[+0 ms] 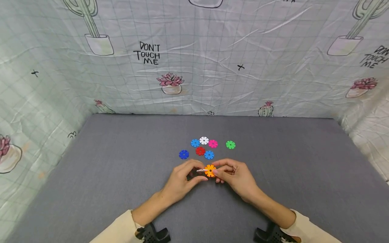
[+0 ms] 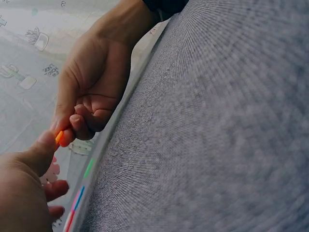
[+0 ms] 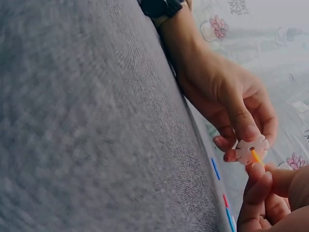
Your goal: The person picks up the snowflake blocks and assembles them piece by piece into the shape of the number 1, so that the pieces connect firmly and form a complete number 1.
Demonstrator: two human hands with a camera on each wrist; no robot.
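My left hand (image 1: 181,178) pinches a white notched disc (image 3: 243,154) between thumb and fingers; in the head view this disc shows nearly edge-on. My right hand (image 1: 240,178) pinches an orange notched disc (image 1: 209,167) that faces the head camera. The two discs meet at an angle, orange against the right side of white. How deep their slots engage, I cannot tell. In the left wrist view, only a sliver of the orange disc (image 2: 59,137) shows between the hands, and the white disc is hidden there.
Beyond the hands, several notched discs lie flat on the grey table (image 1: 121,162): dark blue (image 1: 181,156), red (image 1: 198,153), pink (image 1: 213,141), green (image 1: 228,146), a white one (image 1: 202,138) and two light blue. A patterned cloth (image 1: 209,91) hangs behind the table and along its sides.
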